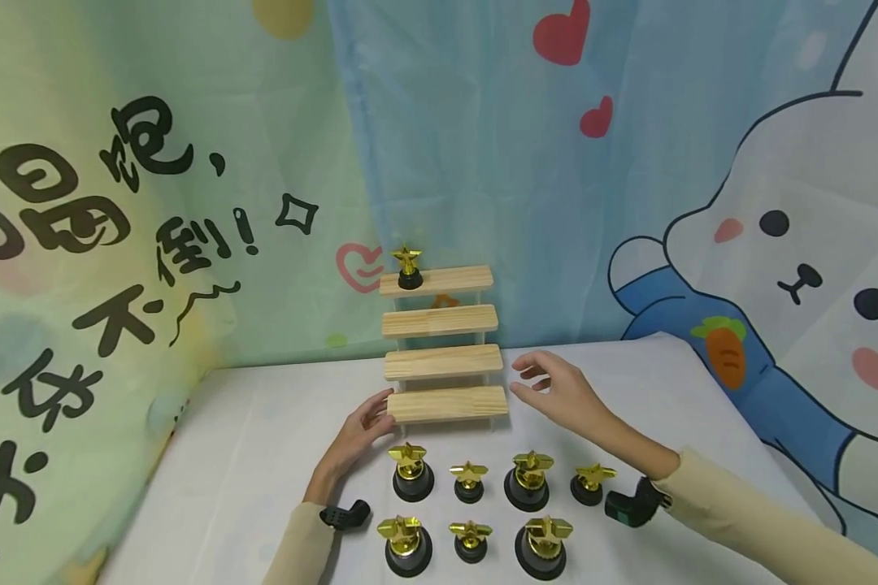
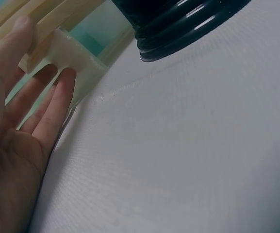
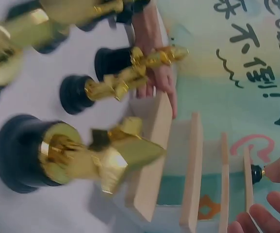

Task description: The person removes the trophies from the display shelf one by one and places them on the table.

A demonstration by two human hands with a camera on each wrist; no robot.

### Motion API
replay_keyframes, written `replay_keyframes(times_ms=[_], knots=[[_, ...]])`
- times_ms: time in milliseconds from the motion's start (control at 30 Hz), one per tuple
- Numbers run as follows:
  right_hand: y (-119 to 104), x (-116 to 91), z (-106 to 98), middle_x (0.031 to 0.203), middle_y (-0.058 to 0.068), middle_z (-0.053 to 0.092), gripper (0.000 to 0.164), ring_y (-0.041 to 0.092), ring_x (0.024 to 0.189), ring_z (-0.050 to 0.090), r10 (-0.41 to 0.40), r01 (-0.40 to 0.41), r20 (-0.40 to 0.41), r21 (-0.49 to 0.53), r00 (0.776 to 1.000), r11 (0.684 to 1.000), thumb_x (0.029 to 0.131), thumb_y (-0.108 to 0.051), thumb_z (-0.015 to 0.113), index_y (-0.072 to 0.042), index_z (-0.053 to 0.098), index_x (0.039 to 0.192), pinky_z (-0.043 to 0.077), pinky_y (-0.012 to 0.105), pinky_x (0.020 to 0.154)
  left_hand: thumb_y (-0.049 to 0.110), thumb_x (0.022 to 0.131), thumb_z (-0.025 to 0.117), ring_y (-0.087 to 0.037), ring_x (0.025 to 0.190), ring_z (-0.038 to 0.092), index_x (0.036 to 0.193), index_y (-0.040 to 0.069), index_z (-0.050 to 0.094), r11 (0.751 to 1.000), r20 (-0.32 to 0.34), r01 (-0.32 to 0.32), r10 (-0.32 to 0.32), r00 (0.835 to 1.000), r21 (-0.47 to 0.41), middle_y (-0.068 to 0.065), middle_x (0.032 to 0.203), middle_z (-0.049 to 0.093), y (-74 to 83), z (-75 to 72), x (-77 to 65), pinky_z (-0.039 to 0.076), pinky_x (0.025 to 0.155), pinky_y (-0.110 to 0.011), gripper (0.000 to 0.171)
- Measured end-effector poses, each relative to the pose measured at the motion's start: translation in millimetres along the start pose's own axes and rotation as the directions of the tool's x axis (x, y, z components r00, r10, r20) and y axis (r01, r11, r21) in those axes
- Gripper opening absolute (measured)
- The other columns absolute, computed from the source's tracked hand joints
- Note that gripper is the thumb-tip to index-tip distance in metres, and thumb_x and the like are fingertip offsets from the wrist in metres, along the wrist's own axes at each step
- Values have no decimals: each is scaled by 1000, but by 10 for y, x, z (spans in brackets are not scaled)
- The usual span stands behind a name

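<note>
A small gold star trophy (image 1: 410,279) stands at the left end of the top board of a four-step wooden display stand (image 1: 442,364). My left hand (image 1: 358,435) is at the left end of the lowest board. In the left wrist view its thumb (image 2: 18,36) lies along the board's end, the other fingers extended beside the clear side panel (image 2: 76,60); firm contact is hard to tell. To the right of the stand my right hand (image 1: 556,390) hovers with loosely bent fingers, holding nothing. Several star trophies (image 1: 530,481) with black bases stand in front, in two rows.
A white cloth (image 1: 249,455) covers the table. Behind the stand hangs a printed curtain (image 1: 439,146) with hearts, lettering and a white cartoon animal (image 1: 797,268). Larger and smaller trophies mix in the rows; the front ones (image 1: 404,546) are between my forearms.
</note>
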State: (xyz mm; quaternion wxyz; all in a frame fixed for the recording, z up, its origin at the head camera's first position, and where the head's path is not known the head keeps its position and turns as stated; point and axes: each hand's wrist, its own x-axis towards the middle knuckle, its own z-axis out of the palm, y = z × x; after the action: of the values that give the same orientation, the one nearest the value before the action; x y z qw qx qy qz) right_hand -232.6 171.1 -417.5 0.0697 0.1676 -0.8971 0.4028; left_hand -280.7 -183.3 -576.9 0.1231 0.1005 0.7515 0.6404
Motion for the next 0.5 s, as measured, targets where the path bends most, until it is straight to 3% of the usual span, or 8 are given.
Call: replay_keyframes(times_ms=[133, 367, 500], knots=[[20, 220, 13, 113, 16, 63, 29, 32, 103, 63, -12, 12, 4, -3, 1000, 1000, 90, -16, 68, -4, 61, 116, 57, 44, 85, 25, 95, 64, -31, 132, 52, 148, 18, 40, 1000, 2, 3, -3, 1000, 4, -15, 147, 47, -5, 5, 5, 49, 107, -37, 58], [-17, 577, 75, 117, 19, 62, 31, 35, 104, 63, -105, 105, 8, -116, 994, 988, 91, -15, 67, -2, 60, 118, 57, 45, 86, 23, 95, 62, -32, 132, 51, 149, 14, 38, 1000, 13, -13, 13, 1000, -5, -17, 148, 46, -10, 6, 8, 50, 105, -36, 59], [-74, 790, 139, 120, 18, 62, 35, 33, 105, 63, -105, 106, 14, -122, 994, 987, 91, -18, 67, -1, 59, 121, 57, 45, 86, 21, 96, 61, -32, 131, 52, 149, 15, 38, 1000, 15, -12, 12, 1000, -8, -17, 148, 47, 0, 4, 5, 50, 106, -36, 58]])
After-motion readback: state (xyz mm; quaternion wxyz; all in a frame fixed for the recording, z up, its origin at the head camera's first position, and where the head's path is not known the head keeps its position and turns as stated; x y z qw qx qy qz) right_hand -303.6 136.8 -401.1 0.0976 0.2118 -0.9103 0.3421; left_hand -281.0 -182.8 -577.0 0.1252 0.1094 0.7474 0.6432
